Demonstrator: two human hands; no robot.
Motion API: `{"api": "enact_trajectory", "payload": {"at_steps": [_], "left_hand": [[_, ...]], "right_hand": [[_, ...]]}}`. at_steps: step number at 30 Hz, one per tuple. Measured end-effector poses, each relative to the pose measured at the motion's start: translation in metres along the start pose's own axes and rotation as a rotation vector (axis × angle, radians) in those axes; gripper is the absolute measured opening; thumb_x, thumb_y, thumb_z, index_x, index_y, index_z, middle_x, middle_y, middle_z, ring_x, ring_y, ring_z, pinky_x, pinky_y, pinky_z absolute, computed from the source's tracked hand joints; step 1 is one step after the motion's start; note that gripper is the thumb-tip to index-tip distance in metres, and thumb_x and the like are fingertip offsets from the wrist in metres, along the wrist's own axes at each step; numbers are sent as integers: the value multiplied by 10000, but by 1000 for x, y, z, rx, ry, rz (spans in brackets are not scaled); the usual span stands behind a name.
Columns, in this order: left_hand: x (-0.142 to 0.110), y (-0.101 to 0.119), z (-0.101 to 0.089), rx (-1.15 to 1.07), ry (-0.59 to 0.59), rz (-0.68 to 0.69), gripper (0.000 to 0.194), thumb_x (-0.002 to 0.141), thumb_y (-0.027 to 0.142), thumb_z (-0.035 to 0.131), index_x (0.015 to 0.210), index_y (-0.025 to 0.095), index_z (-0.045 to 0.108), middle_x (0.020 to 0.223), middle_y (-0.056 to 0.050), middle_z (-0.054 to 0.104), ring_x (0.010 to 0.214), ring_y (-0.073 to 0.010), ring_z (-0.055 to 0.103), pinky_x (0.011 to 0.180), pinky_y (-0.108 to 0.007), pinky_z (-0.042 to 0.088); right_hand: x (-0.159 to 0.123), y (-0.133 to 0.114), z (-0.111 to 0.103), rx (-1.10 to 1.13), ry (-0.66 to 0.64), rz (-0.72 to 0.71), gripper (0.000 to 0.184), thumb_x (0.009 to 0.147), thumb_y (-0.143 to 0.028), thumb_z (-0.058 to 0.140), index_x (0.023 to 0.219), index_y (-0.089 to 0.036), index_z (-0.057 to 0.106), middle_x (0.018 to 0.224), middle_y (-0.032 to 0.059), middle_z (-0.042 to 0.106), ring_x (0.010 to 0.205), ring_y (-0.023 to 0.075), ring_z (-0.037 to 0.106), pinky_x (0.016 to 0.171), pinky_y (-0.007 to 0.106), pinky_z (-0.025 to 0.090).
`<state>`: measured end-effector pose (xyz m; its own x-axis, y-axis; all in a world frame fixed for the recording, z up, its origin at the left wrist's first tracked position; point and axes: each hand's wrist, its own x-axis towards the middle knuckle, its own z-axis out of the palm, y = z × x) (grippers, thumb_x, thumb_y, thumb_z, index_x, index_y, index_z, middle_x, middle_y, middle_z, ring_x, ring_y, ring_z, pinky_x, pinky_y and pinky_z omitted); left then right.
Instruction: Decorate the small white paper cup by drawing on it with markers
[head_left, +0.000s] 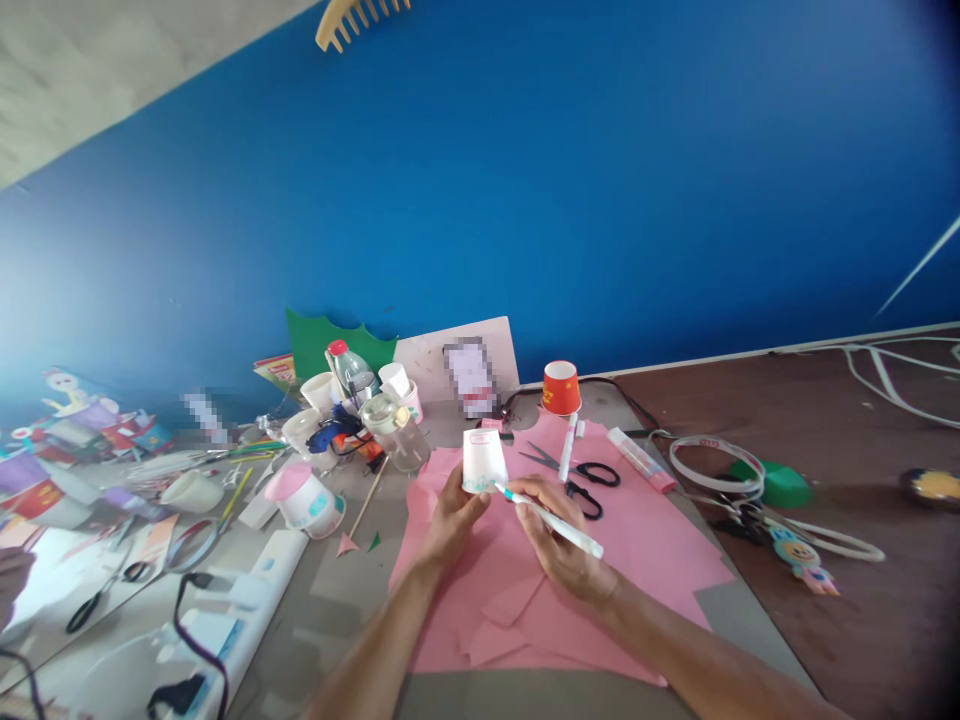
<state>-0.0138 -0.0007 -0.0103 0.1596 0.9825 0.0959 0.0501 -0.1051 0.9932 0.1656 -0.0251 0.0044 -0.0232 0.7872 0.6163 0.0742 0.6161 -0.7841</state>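
My left hand point(454, 522) grips a white paper cup point(484, 458), turned with its narrow end up. A marker point(562, 528) with a white barrel and a blue-green tip sits in the closed fingers of my right hand point(559, 545). Its tip meets the cup near the lower rim, where blue-green marks show. Both hands are above a pink paper sheet point(637, 590) with cut edges. Black-handled scissors point(589, 475) lie on that paper, beyond my right hand. Next to them is a second white marker point(569, 447).
A red paper cup point(561, 387) stands behind the scissors. To the left are a glass jar point(397, 435), a bottle point(351, 370) and a pink-topped paper cup point(306, 500). A white power strip point(262, 590) lies front left. Looped white cable point(716, 465) lies right.
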Motion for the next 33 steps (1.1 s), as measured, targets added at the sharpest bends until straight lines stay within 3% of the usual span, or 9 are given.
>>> {"api": "enact_trajectory", "payload": {"at_steps": [12, 20, 26, 33], "left_hand": [[0, 5, 1, 21, 2, -3, 569, 812, 483, 680, 1304, 231, 544, 1260, -85, 646, 1129, -281, 597, 944, -353, 466], [1, 1, 1, -24, 0, 4, 572, 828, 453, 682, 1315, 193, 532, 1231, -101, 655, 1101, -279, 598, 929, -358, 468], [1, 2, 0, 6, 2, 5, 565, 814, 477, 682, 1303, 223, 558, 1258, -86, 646, 1136, -289, 587, 957, -363, 458], [1, -1, -1, 10, -15, 2, 524, 832, 458, 669, 1296, 241, 557, 1253, -78, 652, 1094, -271, 609, 923, -340, 472]], "right_hand": [[1, -1, 0, -8, 43, 39, 152, 957, -272, 488, 961, -218, 629, 836, 42, 682, 724, 174, 647, 635, 268, 526], [1, -2, -3, 33, -43, 91, 239, 977, -352, 457, 890, -222, 638, 730, 32, 645, 681, 188, 625, 583, 287, 494], [-2, 4, 0, 69, 56, 154, 230, 970, -386, 481, 921, -223, 636, 735, 25, 636, 677, 182, 622, 574, 275, 492], [0, 4, 1, 28, 58, 125, 230, 964, -379, 490, 910, -216, 643, 759, 34, 660, 662, 176, 618, 585, 278, 499]]}}
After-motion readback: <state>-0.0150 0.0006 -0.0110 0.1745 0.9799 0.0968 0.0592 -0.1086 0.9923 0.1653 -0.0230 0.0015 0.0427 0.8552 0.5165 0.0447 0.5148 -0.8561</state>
